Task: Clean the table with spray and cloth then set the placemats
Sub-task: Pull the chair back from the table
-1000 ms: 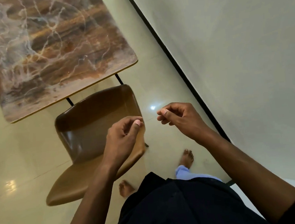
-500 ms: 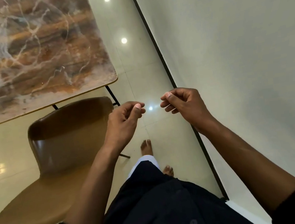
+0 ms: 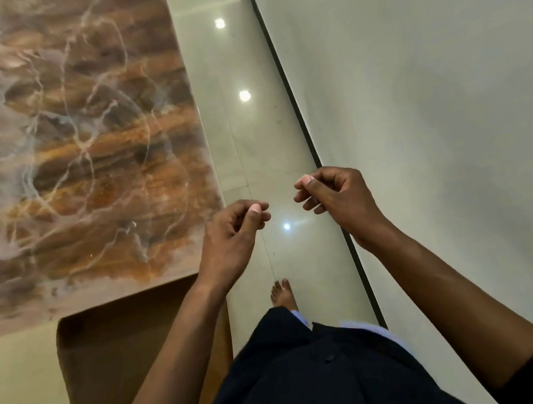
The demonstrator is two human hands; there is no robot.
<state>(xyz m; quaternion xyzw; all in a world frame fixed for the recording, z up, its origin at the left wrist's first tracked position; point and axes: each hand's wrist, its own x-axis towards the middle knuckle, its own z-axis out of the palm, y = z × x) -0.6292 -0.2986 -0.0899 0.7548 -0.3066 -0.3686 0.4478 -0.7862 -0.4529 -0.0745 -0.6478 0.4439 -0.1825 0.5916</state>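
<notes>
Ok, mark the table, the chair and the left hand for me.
marble-patterned table (image 3: 77, 151), head view, middle of the top.
brown chair (image 3: 116, 354), head view, backrest.
left hand (image 3: 229, 236), head view, back of the hand.

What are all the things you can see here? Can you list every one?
Marble-patterned table top: one, brown, orange and white, upper left.
Curved leather-look chair: one, brown, tucked at the table's near end.
Glossy tiled floor: cream, between table and wall.
Plain wall: pale grey, right, with a black strip along its base.
Bare foot: one, on the floor.
Dark garment: one, bottom centre.
Left hand: one, fingers curled, holding nothing.
Right hand: one, fingers curled, holding nothing.
</notes>
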